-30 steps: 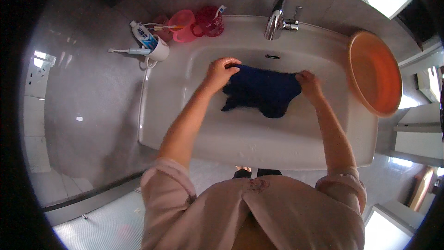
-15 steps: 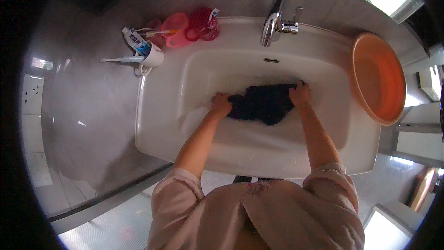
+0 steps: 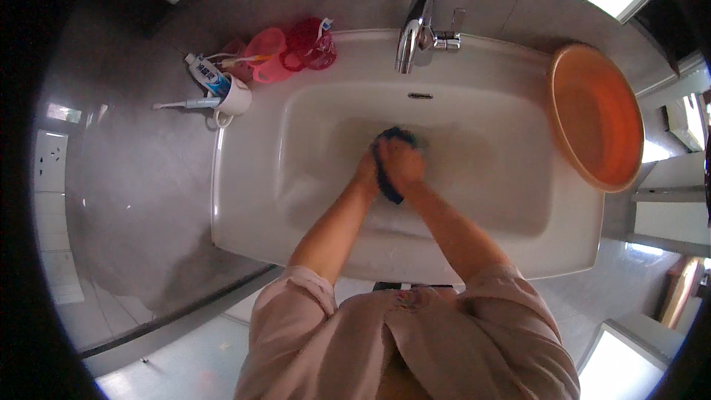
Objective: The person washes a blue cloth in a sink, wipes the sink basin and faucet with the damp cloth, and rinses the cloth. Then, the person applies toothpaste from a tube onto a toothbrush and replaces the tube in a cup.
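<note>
A dark blue cloth (image 3: pixel 396 133) is bunched between my two hands over the middle of the white sink basin (image 3: pixel 489 178). My left hand (image 3: pixel 366 172) grips its left side, with most of the fingers hidden. Pressed against the other side, my right hand (image 3: pixel 402 163) is closed around the cloth. A strip of the fabric shows between the hands and hangs toward me below them. Cloudy water seems to lie in the basin beneath.
A chrome faucet (image 3: pixel 412 37) stands behind the basin. An orange plastic basin (image 3: pixel 596 118) leans at the sink's right edge. At the back left are a white mug (image 3: pixel 235 96) with a toothpaste tube (image 3: pixel 207 74), a pink cup (image 3: pixel 268 55) and a red cup (image 3: pixel 318 48).
Both hands have come together toward the middle. The cloth was spread flat between them and is now folded into a bunch in their grip.
</note>
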{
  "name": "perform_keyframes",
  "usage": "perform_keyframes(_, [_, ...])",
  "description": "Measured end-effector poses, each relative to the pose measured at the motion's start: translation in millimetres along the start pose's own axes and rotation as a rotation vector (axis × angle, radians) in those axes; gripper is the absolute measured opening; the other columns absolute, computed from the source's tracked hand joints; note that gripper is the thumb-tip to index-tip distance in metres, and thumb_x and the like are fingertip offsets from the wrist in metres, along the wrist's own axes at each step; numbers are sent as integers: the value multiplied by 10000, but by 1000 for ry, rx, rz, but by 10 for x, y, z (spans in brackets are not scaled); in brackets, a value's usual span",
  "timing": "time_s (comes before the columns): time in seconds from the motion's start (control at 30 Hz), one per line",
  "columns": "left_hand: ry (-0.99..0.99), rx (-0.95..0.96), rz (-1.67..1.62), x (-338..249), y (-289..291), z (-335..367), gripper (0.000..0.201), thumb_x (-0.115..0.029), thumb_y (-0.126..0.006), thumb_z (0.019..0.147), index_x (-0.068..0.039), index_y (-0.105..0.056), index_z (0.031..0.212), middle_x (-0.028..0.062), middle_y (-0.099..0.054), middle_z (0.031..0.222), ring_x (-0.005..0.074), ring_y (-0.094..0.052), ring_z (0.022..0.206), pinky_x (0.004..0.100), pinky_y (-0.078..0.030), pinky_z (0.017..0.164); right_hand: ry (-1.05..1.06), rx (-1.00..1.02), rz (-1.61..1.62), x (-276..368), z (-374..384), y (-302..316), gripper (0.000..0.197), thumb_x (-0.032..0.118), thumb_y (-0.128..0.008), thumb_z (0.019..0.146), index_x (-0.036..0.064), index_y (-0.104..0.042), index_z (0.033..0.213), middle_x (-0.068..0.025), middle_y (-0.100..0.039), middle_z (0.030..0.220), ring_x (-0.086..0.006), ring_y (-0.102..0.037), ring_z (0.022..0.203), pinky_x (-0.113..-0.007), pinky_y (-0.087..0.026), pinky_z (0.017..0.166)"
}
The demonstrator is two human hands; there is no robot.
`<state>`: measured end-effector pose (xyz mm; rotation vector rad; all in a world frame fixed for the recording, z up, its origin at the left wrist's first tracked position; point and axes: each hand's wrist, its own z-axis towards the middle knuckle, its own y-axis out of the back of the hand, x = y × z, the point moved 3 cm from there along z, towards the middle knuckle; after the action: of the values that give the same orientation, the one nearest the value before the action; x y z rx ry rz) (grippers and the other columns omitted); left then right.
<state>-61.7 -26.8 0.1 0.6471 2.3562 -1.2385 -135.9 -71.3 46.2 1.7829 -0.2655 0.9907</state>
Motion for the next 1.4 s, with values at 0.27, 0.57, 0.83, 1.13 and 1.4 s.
perform_keyframes(0.27, [-13,103,230,55,818,200,412,-397,-390,935,-77,-541,1147,70,-576,1023,178,-543,888,337,-446,785,43,55,30,239,-187,-287,341,374,-450,899,78,-616,929,-157,-635,890,-331,-597,880,-432,-471,762])
perform_keyframes(0.57, [123,-201,1008,-561,334,-350,649,-559,-438,872,-123,-425,1353,93,-441,1358,211,-438,1209,363,-335,995,-279,-95,-582,-845,74,409,597,411,-678,747,159,-485,1253,-218,-511,1192,-342,-515,1095,-419,-443,909])
perform_keyframes(0.83, [204,63,25,-31,373,28,607,-533,-507,855,-141,-455,1316,74,-494,1302,219,-473,1178,378,-391,962,10,-48,235,164,-129,-99,336,321,-654,740,64,-658,956,-243,-602,970,-344,-572,987,-441,-445,851])
perform_keyframes(1.13, [147,-136,691,-496,213,-234,544,-460,-505,891,-63,-464,1259,106,-531,1234,230,-540,1087,342,-425,935,-253,-101,-312,-1002,190,528,550,522,-604,785,109,-554,1146,-228,-510,1156,-387,-520,1056,-450,-452,879])
perform_keyframes(1.4, [321,45,161,-127,89,95,593,-565,-407,900,-141,-437,1314,74,-472,1323,229,-473,1190,382,-390,986,-290,191,13,-575,226,156,557,453,-667,719,83,-588,1128,-241,-594,1035,-372,-560,1019,-432,-471,845])
